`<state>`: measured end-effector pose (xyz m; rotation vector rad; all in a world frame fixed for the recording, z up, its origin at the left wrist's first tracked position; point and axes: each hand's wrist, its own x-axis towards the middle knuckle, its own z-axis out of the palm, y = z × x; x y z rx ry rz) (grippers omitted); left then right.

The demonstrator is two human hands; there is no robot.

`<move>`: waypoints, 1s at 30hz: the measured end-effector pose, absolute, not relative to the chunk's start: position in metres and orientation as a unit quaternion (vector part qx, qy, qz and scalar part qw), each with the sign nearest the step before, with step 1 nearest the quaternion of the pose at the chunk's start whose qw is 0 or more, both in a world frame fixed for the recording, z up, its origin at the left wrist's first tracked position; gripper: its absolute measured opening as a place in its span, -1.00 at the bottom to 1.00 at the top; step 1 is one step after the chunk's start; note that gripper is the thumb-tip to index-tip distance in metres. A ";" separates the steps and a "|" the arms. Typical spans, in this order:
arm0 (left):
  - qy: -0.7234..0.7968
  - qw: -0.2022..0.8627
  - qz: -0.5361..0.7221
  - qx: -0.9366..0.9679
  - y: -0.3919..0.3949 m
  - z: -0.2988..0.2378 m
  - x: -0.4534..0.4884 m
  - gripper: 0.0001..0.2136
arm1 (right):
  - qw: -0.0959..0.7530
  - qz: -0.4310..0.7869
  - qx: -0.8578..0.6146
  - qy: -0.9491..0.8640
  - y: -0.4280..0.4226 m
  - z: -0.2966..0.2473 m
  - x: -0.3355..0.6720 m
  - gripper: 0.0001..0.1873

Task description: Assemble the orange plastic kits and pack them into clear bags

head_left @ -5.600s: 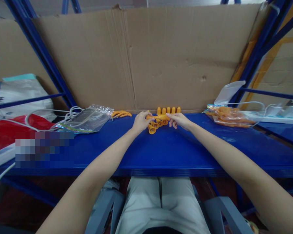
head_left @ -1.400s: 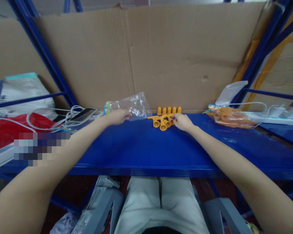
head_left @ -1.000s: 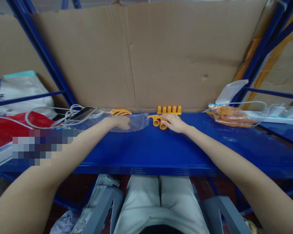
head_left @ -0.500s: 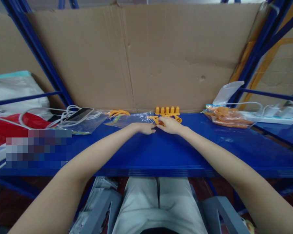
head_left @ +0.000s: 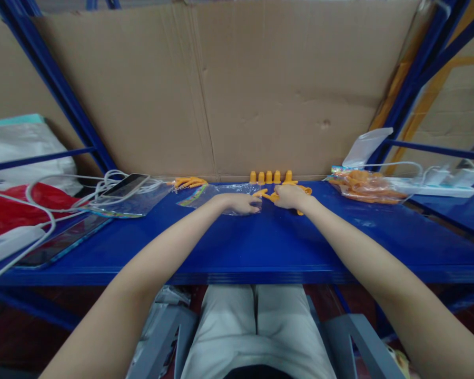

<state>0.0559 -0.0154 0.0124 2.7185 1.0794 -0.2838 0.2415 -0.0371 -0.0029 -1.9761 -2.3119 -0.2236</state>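
My left hand (head_left: 243, 203) rests over a clear plastic bag (head_left: 209, 195), fingers stretched toward the right and apart. To its right, my right hand (head_left: 290, 196) is closed on an orange plastic piece (head_left: 265, 195), whose slim end sticks out toward my left hand. More orange parts (head_left: 308, 190) show beside and under the right hand, partly hidden by it. Behind the hands, several small orange cup-shaped pieces (head_left: 269, 178) stand in a row by the cardboard. A bunch of thin orange pieces (head_left: 188, 182) lies at the back, left of the bag.
At the right of the blue shelf (head_left: 237, 247) lies a bag of orange parts (head_left: 363, 185), beside a white power strip (head_left: 434, 188). White cables (head_left: 114, 184), a phone (head_left: 125, 185), a tablet (head_left: 63, 242) and a red bag (head_left: 27, 205) crowd the left. A cardboard sheet (head_left: 260, 95) backs the shelf.
My right hand has moved right, away from my left hand, with the orange piece. My left hand has shifted slightly right, and the clear bag now reaches under it.
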 end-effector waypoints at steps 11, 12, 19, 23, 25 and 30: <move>0.519 -0.013 0.113 0.847 -0.029 0.002 0.037 -0.65 | 0.118 -0.091 -0.647 -0.748 -0.036 0.012 0.258 -0.68; 0.536 -0.018 0.114 0.836 -0.031 -0.001 0.039 -0.63 | 0.136 -0.090 -0.650 -0.742 -0.036 0.014 0.259 -0.68; 0.553 0.000 0.052 0.832 -0.033 -0.008 0.044 -0.74 | 0.299 -0.075 -0.561 -0.768 -0.032 0.018 0.266 -0.63; 0.535 0.034 0.077 0.841 -0.026 -0.012 0.040 -0.78 | 0.288 -0.011 -0.486 -0.825 -0.029 0.014 0.265 -0.66; 0.545 0.042 0.102 0.831 -0.022 -0.014 0.037 -0.77 | 0.273 0.004 -0.482 -0.833 -0.027 0.011 0.265 -0.66; 0.566 0.003 0.159 0.809 -0.015 -0.013 0.026 -0.78 | 0.257 0.028 -0.485 -0.836 -0.024 0.004 0.266 -0.67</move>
